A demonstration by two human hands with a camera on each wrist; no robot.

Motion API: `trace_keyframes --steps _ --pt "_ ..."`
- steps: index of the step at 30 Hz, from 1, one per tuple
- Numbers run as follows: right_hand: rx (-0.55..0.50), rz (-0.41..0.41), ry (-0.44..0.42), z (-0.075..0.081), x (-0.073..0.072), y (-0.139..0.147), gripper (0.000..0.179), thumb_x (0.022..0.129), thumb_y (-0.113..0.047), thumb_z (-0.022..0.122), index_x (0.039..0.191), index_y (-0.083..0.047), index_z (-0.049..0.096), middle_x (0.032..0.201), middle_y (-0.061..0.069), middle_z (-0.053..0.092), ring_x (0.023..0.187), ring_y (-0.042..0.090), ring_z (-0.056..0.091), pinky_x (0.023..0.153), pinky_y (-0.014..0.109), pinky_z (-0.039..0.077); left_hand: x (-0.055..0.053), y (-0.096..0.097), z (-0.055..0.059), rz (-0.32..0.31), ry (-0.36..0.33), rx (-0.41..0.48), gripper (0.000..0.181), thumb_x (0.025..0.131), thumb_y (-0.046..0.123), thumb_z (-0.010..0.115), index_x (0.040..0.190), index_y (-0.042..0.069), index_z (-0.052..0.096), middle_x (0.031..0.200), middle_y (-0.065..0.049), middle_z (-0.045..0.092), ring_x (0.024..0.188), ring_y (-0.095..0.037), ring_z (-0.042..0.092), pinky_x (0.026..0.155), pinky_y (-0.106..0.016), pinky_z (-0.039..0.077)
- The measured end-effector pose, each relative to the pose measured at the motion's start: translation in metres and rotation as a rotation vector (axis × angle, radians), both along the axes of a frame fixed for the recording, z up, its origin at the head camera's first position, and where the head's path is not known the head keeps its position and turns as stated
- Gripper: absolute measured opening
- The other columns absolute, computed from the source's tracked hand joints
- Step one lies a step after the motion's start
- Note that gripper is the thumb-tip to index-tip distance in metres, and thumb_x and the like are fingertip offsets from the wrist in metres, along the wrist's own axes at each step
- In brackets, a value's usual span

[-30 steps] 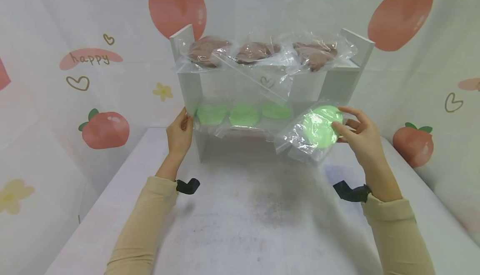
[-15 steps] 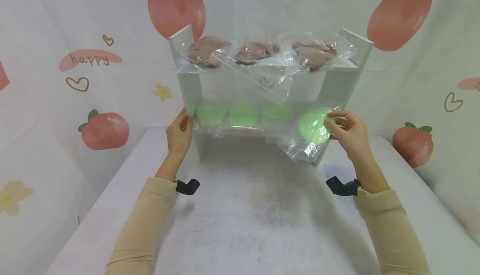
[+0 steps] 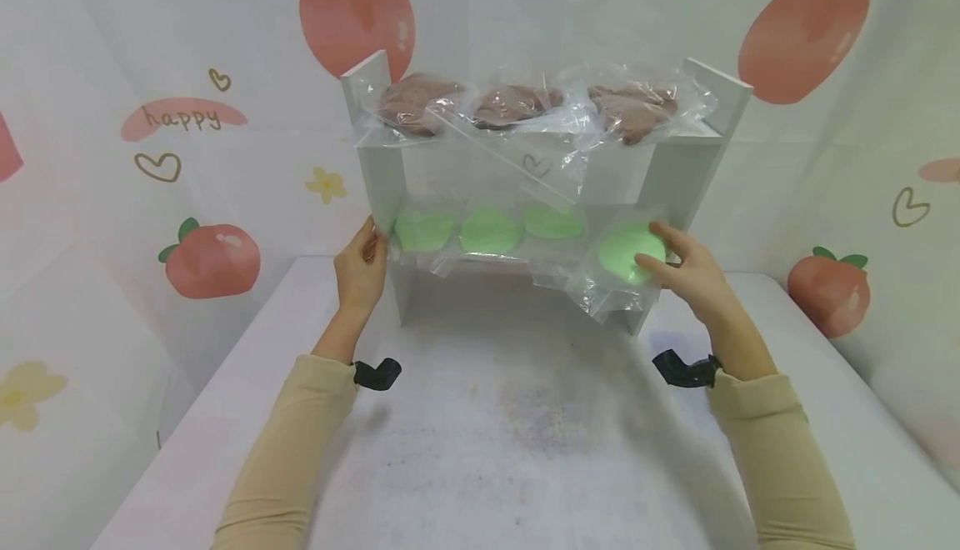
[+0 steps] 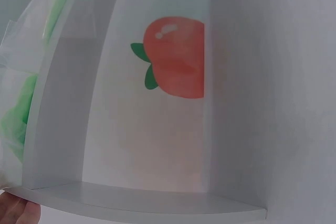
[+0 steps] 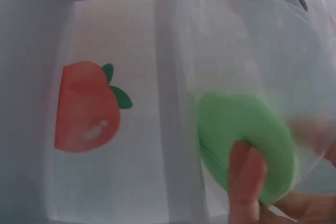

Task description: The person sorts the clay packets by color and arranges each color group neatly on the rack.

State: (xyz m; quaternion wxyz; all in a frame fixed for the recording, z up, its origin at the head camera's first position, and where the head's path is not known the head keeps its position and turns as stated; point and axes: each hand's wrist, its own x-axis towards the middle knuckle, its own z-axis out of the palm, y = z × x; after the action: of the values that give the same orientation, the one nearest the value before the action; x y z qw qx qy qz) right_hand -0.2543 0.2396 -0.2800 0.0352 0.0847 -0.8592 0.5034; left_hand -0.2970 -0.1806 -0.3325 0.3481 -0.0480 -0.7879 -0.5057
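A white two-tier shelf [image 3: 682, 175] stands on the table. My left hand [image 3: 362, 271] holds its left side panel; in the left wrist view only a few fingertips [image 4: 20, 209] show beside the panel. At the right end of the lower tier, my right hand [image 3: 693, 271] pinches a flat round green piece in a clear zip bag [image 3: 626, 252]. In the right wrist view the thumb [image 5: 247, 177] presses on the front of the green piece [image 5: 244, 124], and other fingers are partly hidden behind it. The bag's loose end hangs over the tier's front edge.
Several bagged green rounds [image 3: 489, 232] lie on the lower tier to the left. Bagged brown lumps [image 3: 517, 106] rest on the upper tier, one bag drooping over its edge. Behind hangs a fruit-print cloth [image 3: 225, 17]. The white table [image 3: 480, 450] extends in front.
My right hand has moved left with the bagged green round, from in front of the shelf's right side onto the lower tier, where the round now lies flatter. The left hand stays put.
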Motion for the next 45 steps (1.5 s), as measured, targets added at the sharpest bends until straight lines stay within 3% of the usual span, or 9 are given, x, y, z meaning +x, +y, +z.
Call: trace_keyframes --steps 3,6,9,13,17,21,28,35,45 --pt "0.023 0.104 -0.04 0.0 0.001 0.006 0.079 0.091 -0.016 0.059 0.15 -0.004 0.008 0.157 0.018 0.005 0.132 0.047 0.032 0.082 0.006 0.047 0.0 0.001 0.0 0.0 0.003 -0.001 0.038 0.093 0.006 0.055 0.131 0.002 0.052 0.116 -0.026 0.063 0.105 -0.036 0.064 0.088 -0.043 0.056" --pt "0.031 0.121 -0.071 0.0 0.002 0.008 0.083 0.089 -0.013 0.062 0.151 -0.009 0.007 0.157 0.018 0.005 0.134 0.048 0.029 0.107 0.031 0.043 -0.001 0.001 0.0 0.003 0.004 -0.007 0.038 0.093 0.006 0.054 0.131 0.003 0.053 0.115 -0.026 0.063 0.104 -0.036 0.064 0.088 -0.044 0.056" --pt "0.042 0.058 -0.076 -0.002 0.003 0.007 0.084 0.086 -0.019 0.066 0.151 -0.013 0.013 0.152 0.025 0.019 0.134 0.045 0.032 0.111 0.057 0.032 -0.001 0.001 0.0 0.003 0.003 -0.012 0.039 0.093 0.005 0.054 0.131 0.003 0.052 0.116 -0.026 0.063 0.105 -0.036 0.064 0.088 -0.044 0.056" --pt "0.093 -0.092 -0.003 -0.007 0.003 0.001 0.076 0.085 -0.028 0.068 0.147 -0.013 0.026 0.134 0.027 0.043 0.118 0.031 0.049 0.096 0.031 0.051 0.0 0.001 0.0 0.003 0.002 -0.015 0.039 0.093 0.006 0.054 0.131 0.002 0.052 0.117 -0.027 0.062 0.105 -0.037 0.064 0.088 -0.044 0.056" --pt "0.148 -0.2 0.105 -0.012 0.002 -0.005 0.065 0.085 -0.029 0.068 0.139 -0.007 0.039 0.125 0.027 0.052 0.103 0.029 0.057 0.066 0.002 0.045 0.0 0.0 0.0 0.003 0.0 -0.013 0.038 0.093 0.007 0.054 0.131 0.002 0.052 0.116 -0.027 0.063 0.105 -0.036 0.064 0.088 -0.044 0.056" --pt "0.182 -0.265 0.18 -0.015 0.0 -0.008 0.055 0.085 -0.029 0.068 0.129 -0.002 0.048 0.115 0.027 0.058 0.094 0.03 0.062 0.059 0.002 0.043 0.0 0.001 0.0 0.004 0.002 -0.003 0.038 0.093 0.007 0.054 0.131 0.003 0.053 0.115 -0.026 0.063 0.105 -0.036 0.064 0.088 -0.043 0.056" --pt "0.214 -0.32 0.252 -0.019 -0.007 -0.012 0.038 0.084 -0.026 0.069 0.11 0.001 0.059 0.091 0.021 0.064 0.062 -0.011 0.048 0.052 0.006 0.044 0.0 0.001 0.0 0.0 -0.002 -0.003 0.038 0.093 0.007 0.053 0.131 0.002 0.053 0.114 -0.027 0.063 0.105 -0.036 0.064 0.088 -0.043 0.056" --pt "0.183 -0.314 0.278 -0.02 -0.011 -0.013 0.029 0.087 -0.019 0.063 0.103 0.005 0.064 0.096 0.026 0.065 0.055 -0.02 0.046 0.05 0.004 0.043 0.0 0.002 0.001 0.0 0.001 -0.001 0.038 0.093 0.005 0.054 0.13 0.001 0.053 0.118 -0.025 0.062 0.105 -0.035 0.064 0.088 -0.043 0.056" --pt "0.224 -0.247 0.226 -0.019 -0.009 -0.01 0.039 0.092 -0.02 0.052 0.118 0.007 0.058 0.116 0.032 0.059 0.049 -0.018 0.047 0.049 0.005 0.044 0.001 0.002 0.001 0.006 -0.009 0.001 0.038 0.093 0.006 0.053 0.131 0.001 0.052 0.116 -0.027 0.062 0.105 -0.035 0.064 0.089 -0.043 0.056"
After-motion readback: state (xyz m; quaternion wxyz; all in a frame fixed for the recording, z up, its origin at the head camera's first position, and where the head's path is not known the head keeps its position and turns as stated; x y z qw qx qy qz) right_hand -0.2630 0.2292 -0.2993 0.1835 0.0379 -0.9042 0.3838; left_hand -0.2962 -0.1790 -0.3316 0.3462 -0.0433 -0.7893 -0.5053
